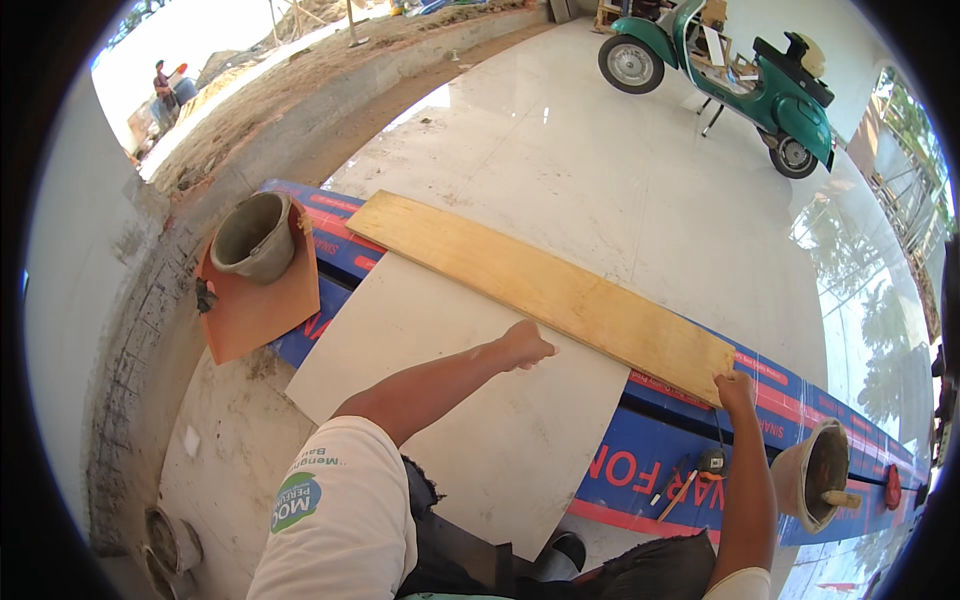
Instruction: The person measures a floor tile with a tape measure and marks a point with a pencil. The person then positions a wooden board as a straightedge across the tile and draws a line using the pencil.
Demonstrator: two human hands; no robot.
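Note:
A long wooden plank (560, 290) lies slantwise along the far edge of a large pale tile or board (420, 320). My right hand (735, 388) is closed on the plank's near right end, its fingertips partly hidden. Over the pale board, just short of the plank's near edge, my left hand (524, 346) is curled with fingers pressed together; whatever it may hold is too small to make out. Blue and red boxes (630, 450) lie under the board and plank. A tape measure (712, 461) and a pencil (677, 495) rest on them near my right forearm.
A grey bucket (255, 238) stands on an orange sheet (265, 315) at left. Another bucket (826, 475) with a wooden-handled tool is at right, beyond my right forearm. A green scooter (740, 95) is parked at the far right. Outside, a person (164, 88) stands far off.

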